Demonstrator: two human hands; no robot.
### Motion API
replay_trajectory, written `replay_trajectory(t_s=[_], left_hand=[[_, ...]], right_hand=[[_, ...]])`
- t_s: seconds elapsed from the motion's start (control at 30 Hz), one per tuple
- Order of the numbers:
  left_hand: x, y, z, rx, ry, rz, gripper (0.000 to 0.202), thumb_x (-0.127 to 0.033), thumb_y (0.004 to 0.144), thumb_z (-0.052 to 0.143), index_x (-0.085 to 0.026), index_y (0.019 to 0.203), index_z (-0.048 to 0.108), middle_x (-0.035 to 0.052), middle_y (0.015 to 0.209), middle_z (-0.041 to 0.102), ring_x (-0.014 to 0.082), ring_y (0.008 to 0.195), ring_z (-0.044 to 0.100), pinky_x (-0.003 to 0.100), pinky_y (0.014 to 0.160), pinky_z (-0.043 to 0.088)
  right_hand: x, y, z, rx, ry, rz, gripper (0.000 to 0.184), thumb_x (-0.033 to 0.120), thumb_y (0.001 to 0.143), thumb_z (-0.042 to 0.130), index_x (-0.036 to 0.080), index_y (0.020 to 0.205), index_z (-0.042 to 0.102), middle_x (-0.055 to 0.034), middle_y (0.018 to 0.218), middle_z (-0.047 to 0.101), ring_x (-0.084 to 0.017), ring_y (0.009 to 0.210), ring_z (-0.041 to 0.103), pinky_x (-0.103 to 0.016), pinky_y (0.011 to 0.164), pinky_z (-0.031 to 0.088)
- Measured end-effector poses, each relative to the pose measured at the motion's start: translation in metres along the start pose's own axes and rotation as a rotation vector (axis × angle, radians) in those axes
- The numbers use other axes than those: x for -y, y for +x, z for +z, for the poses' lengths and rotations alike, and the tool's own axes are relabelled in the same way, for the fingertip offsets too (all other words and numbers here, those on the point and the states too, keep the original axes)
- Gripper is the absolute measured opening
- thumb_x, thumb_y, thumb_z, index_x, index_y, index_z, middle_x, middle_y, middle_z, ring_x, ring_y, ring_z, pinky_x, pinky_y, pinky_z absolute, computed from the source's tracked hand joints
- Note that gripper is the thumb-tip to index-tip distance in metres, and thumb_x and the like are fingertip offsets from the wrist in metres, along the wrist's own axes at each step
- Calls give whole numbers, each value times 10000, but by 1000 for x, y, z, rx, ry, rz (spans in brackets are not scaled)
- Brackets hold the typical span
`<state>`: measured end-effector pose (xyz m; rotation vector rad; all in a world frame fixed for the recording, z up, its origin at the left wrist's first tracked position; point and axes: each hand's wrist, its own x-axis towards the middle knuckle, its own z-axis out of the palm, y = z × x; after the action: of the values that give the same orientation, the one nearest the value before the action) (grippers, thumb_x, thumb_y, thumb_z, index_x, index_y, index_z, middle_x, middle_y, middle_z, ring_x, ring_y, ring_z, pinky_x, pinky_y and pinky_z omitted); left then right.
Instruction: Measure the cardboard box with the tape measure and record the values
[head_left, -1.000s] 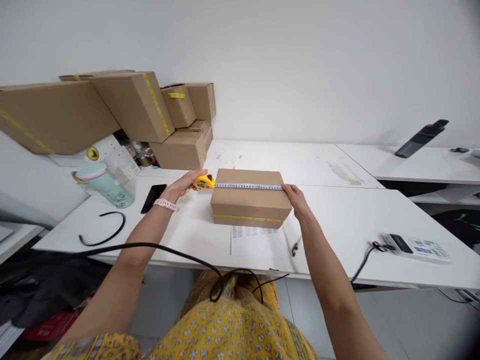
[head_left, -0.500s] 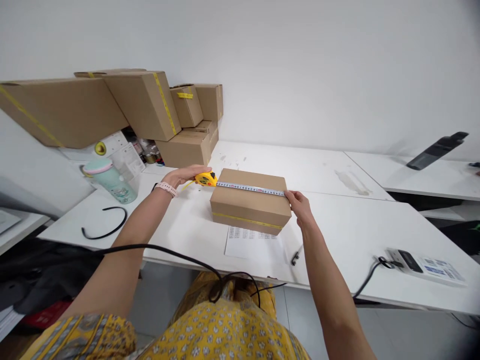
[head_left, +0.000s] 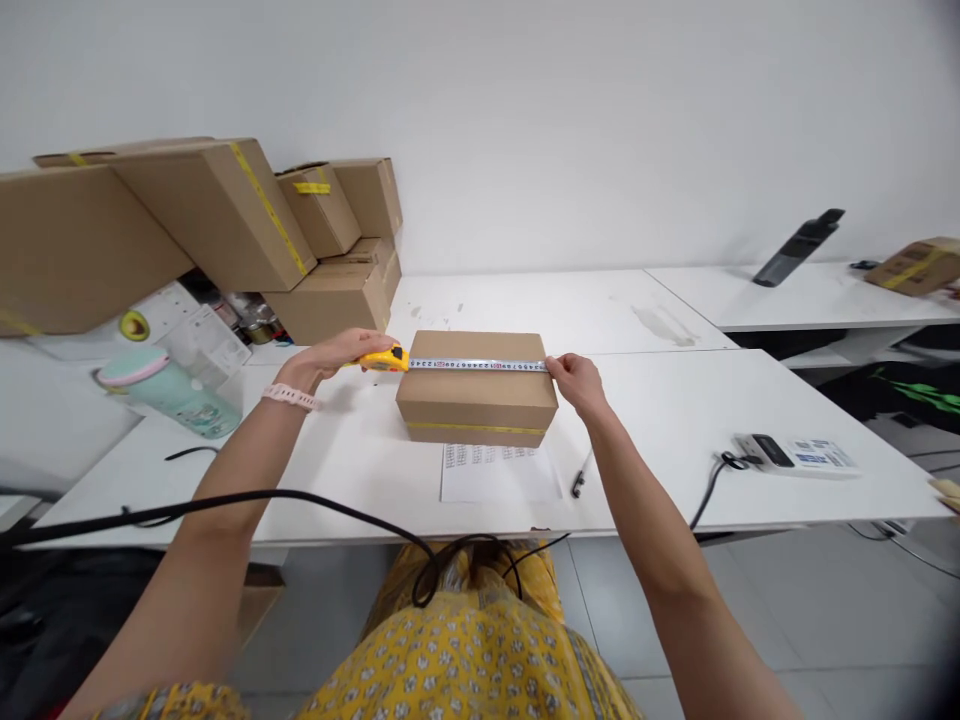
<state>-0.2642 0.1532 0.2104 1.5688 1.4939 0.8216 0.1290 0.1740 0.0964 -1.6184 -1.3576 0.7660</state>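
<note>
A brown cardboard box (head_left: 472, 391) with yellow tape along its near side lies on the white table (head_left: 637, 400). Across its top, from left edge to right edge, runs the drawn-out blade of a yellow tape measure (head_left: 386, 359). My left hand (head_left: 337, 352), with a pink band on the wrist, is closed around the tape measure's case just beyond the box's left edge. At the right edge, my right hand (head_left: 576, 382) pinches the end of the blade against the box. A printed sheet (head_left: 499, 478) is partly covered by the box, and a pen (head_left: 579, 482) lies beside it.
Stacked cardboard boxes (head_left: 217, 215) fill the back left, near a mint tumbler (head_left: 176, 392). On the right are a white device (head_left: 799, 455) with a cable and a dark bottle (head_left: 799, 247). A black cable (head_left: 300, 495) crosses in front of my left forearm.
The view has turned to the right, bringing another taped box into sight. The measured box now sits squarer to me, with the blade still stretched over it and both hands keeping hold.
</note>
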Motion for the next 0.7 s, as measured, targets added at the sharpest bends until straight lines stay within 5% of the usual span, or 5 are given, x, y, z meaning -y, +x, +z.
replay_trajectory(t_s=[0.13, 0.27, 0.37, 0.43, 0.7], left_hand=[[-10, -56, 34, 405, -31, -44, 505, -458, 648, 825, -224, 1091, 765, 101, 1015, 739, 267, 848, 660, 296, 621, 491], [7, -117, 118, 676, -373, -80, 558, -444, 699, 830, -248, 1199, 680, 99, 1087, 693, 239, 886, 668, 331, 710, 542], [16, -128, 176, 595, -671, -101, 544, -518, 741, 803, -232, 1159, 604, 89, 1082, 659, 192, 818, 665, 278, 608, 519], [14, -120, 196, 484, -754, -112, 576, -586, 726, 790, -210, 1110, 581, 89, 1047, 644, 173, 734, 661, 243, 492, 476], [6, -111, 200, 406, -804, -154, 489, -596, 774, 731, -190, 1007, 589, 92, 984, 645, 163, 694, 685, 209, 408, 434]], right_hand=[[19, 9, -11, -56, 106, -139, 303, 520, 859, 562, 235, 756, 571, -14, 759, 602, -175, 720, 504, -314, 675, 382], [54, 30, 8, 136, -4, -303, 250, 431, 899, 514, 218, 802, 602, -52, 929, 674, -204, 861, 563, -331, 791, 425], [77, 52, 39, 265, -271, -359, 252, 358, 922, 476, 203, 799, 632, -92, 1034, 702, -244, 977, 563, -372, 897, 421], [84, 65, 58, 272, -352, -350, 263, 333, 929, 466, 196, 809, 655, -106, 1063, 709, -264, 1034, 553, -399, 945, 406], [67, 68, 69, 316, -393, -276, 272, 405, 913, 513, 231, 764, 661, -66, 843, 719, -227, 787, 592, -361, 776, 438]])
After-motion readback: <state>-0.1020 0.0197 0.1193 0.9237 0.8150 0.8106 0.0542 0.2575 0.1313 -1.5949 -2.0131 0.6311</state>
